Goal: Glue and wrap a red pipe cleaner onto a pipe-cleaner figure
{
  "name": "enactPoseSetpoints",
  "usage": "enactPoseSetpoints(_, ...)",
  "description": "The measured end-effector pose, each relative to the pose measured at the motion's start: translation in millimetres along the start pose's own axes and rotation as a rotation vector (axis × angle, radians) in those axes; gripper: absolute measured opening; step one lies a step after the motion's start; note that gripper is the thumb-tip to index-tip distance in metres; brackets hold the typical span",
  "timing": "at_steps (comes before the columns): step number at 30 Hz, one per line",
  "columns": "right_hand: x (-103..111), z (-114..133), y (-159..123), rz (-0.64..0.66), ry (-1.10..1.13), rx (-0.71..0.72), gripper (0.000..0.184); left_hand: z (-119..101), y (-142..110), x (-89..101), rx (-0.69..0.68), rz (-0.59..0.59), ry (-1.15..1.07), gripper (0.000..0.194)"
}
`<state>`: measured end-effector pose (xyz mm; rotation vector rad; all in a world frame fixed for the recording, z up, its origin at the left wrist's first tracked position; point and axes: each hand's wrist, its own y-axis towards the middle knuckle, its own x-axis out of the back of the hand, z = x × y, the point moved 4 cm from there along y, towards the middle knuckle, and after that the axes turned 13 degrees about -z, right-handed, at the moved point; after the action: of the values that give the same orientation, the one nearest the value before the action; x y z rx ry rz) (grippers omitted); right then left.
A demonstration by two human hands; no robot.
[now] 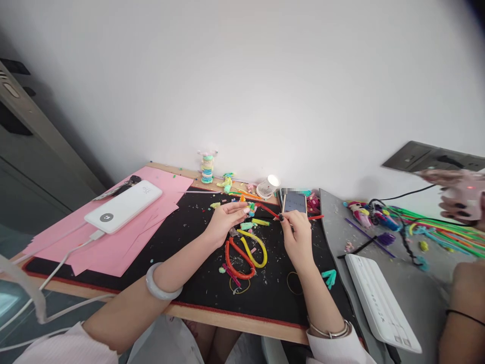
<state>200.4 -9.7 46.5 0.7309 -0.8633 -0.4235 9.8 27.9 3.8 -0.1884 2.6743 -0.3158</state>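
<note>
Between my two hands runs a fuzzy red pipe cleaner (268, 210). My left hand (226, 221) pinches at its left end, where a small teal bit shows by the fingertips; the exact grip is partly hidden. My right hand (297, 235) pinches the pipe cleaner farther along, and its free end sticks out to the right. Below my hands, a looped orange-red pipe cleaner (248, 276) and a looped yellow pipe cleaner (264, 258) lie on the black mat (182, 273). Short teal and yellow pieces (260, 222) rest just under the left fingertips.
Pink paper sheets (162, 217) and a white power bank (125, 206) lie at left. Along the wall stand a striped figure (207, 169), a paper cup (268, 186) and a phone (294, 202). Another person's hand (464, 194) is at right, above pipe cleaners (443, 230).
</note>
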Motion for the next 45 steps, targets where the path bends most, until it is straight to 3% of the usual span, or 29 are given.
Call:
enactPoseSetpoints(8,12,-7,4,-0.105,0.047,0.039,0.019,2,-2,-4.2,0.009,0.168,0.171,0.032)
enactPoseSetpoints(23,16,-2,7,-0.019,0.165,0.110,0.017,3,-16,-15.8,0.208,0.511,0.132,0.028)
enactPoseSetpoints(33,16,-2,7,-0.014,0.183,0.108,0.017,0,-20,-16.2,0.275,0.588,0.153,0.022)
enactPoseSetpoints(45,16,-5,6,-0.031,0.155,0.089,0.017,4,-18,-14.5,0.231,0.593,0.277,0.026)
